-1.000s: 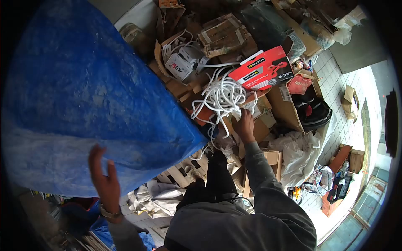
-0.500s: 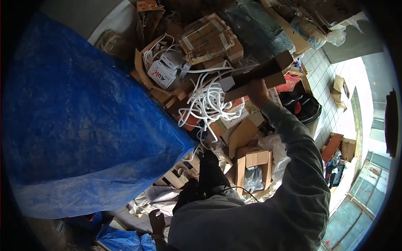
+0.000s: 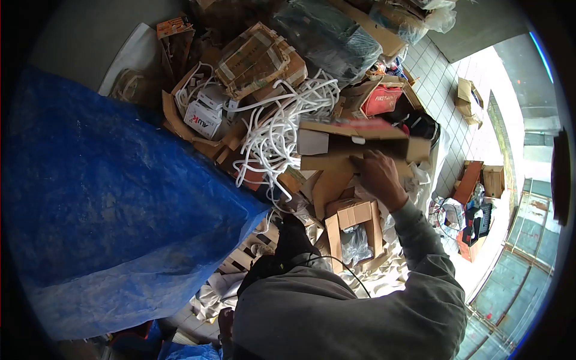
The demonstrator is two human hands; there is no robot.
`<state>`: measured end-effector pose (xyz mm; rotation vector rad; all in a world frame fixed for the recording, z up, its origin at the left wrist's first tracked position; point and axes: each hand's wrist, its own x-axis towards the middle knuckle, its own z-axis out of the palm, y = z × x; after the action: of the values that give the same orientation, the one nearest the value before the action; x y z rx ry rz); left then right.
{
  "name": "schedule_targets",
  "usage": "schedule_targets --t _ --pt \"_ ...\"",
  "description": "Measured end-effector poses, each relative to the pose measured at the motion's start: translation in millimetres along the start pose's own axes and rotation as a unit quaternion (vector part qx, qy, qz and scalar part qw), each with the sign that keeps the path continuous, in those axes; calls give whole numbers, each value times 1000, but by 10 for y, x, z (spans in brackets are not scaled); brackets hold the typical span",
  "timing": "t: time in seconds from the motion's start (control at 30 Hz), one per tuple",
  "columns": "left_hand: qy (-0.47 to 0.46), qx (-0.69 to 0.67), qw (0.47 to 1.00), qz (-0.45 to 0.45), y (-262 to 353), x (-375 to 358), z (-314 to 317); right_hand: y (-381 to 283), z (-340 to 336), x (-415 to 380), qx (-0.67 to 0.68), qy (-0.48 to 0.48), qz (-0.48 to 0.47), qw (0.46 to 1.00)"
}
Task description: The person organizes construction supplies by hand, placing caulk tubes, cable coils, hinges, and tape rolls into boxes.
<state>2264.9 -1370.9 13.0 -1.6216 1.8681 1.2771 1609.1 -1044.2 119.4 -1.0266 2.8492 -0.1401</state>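
Note:
My right hand (image 3: 381,175) grips the near wall of a long, open-topped cardboard box (image 3: 330,163), fingers over its edge. The box is tilted and a little blurred; its inside is dark, with a pale flap at the left end. Just left of it lies a tangle of white tubing (image 3: 264,141) on top of the heap. Low in the view, beside my body, only a dark bit of my left hand (image 3: 226,321) shows, and its fingers cannot be made out.
A big blue tarp (image 3: 120,198) covers the left side. Below my right hand stands an open carton (image 3: 357,213) with clear plastic inside. A taped carton (image 3: 252,60), a box of white packs (image 3: 204,117) and a red first-aid bag (image 3: 382,100) lie farther back.
My right hand has brought the long box down and nearer to me, off the tubing, uncovering the red bag. The left hand has drawn back beside my body. The view has shifted.

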Motion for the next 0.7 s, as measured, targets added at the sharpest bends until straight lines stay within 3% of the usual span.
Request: schedule_targets --t 0.1,0.2,0.23,0.3,0.33,0.4,0.43,0.5,0.57,0.6,0.63,0.67,0.7 --pt "-2 -53 998 -37 143 95 -144 -243 -342 -285 59 -38 51 996" --pt "-3 -90 994 -60 406 192 -45 -23 192 -509 153 -76 192 966" --pt "-18 -84 996 -36 430 209 -37 91 408 -588 155 -77 191 966" --pt "-47 -70 996 6 483 194 -34 238 796 -773 315 -24 375 871" --pt "-45 -66 996 -35 585 160 -37 303 1096 -921 318 -29 378 869" --pt "-50 -57 997 -32 559 129 -24 474 1592 -1136 525 113 451 713" --pt "-53 -53 997 -28 555 128 -17 571 1584 -1147 528 114 450 711" --pt "-57 -42 997 -26 482 26 -76 735 1506 -1198 498 36 552 668" --pt "-59 -37 997 -23 387 -64 -108 939 1415 -1187 465 -23 537 703" --pt "-59 -35 997 -22 338 -108 -116 926 1409 -1077 270 11 592 760" --pt "-59 -34 997 -22 271 -168 -126 916 1454 -957 274 7 587 762" --pt "-60 -32 997 -23 201 -232 -141 909 1507 -831 138 92 510 844" --pt "-62 -28 997 -25 134 -298 -168 895 1565 -692 -3 175 413 894"
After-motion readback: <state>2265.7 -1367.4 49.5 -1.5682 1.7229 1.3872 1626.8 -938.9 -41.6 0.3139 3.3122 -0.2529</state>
